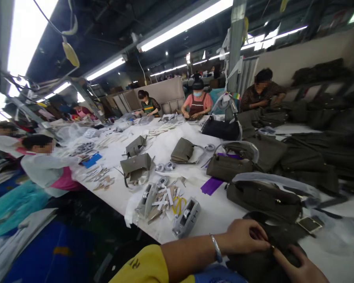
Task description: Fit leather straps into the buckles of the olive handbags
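Observation:
At the lower right, a dark olive handbag (pixel 253 265) lies close to my body. My left hand (pixel 246 236), with a silver bangle on its wrist, has thumb and finger pinched at the bag's edge. From the other side my right hand (pixel 299 265) meets it, fingertips closed on the same spot. A tiny gold-coloured glint shows between the fingertips, too small to name. The bag's lower part runs out of the picture. Just beyond lies a dark olive bag (pixel 265 200) with a clear plastic-wrapped handle, and a metal rectangular buckle (pixel 310 225) sits beside it.
Tape dispensers (pixel 187 218) and yellow-handled scissors (pixel 178 206) stand among scraps on the white table (pixel 206 232). Olive bags (pixel 135 167) stand farther off, with a purple piece (pixel 211 185) nearby. More dark bags (pixel 306 165) pile up at right. Several people work around the table.

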A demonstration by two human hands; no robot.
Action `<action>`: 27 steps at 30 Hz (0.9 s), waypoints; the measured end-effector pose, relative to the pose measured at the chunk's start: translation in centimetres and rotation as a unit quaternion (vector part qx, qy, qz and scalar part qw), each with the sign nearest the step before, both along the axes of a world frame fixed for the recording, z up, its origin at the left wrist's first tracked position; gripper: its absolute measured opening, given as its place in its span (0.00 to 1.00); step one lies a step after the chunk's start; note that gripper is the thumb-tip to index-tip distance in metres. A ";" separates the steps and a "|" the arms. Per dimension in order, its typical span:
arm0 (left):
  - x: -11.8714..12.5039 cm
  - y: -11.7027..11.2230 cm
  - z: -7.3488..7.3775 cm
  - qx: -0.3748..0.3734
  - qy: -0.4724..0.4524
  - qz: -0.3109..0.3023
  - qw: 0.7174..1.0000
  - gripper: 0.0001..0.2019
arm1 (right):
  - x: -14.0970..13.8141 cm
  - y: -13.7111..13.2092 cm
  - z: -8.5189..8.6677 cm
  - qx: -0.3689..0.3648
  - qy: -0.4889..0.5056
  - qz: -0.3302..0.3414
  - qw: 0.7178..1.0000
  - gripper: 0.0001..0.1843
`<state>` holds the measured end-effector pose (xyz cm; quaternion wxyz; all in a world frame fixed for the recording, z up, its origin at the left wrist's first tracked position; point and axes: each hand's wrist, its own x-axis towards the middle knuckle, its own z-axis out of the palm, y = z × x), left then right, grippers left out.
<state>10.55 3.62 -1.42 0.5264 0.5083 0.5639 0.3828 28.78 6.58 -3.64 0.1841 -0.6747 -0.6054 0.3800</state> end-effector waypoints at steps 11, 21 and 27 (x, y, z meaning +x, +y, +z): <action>-8.6 2.1 9.6 0.219 0.088 -0.210 0.949 0.23 | -5.0 -1.1 11.1 0.029 0.292 0.129 0.947 0.18; -14.1 1.7 14.5 0.149 0.057 -0.191 0.969 0.15 | -11.2 0.3 16.4 0.118 0.160 0.202 0.959 0.21; -23.8 4.1 14.5 0.092 -0.051 0.052 0.993 0.16 | -10.9 2.8 14.5 0.193 0.057 0.058 0.978 0.27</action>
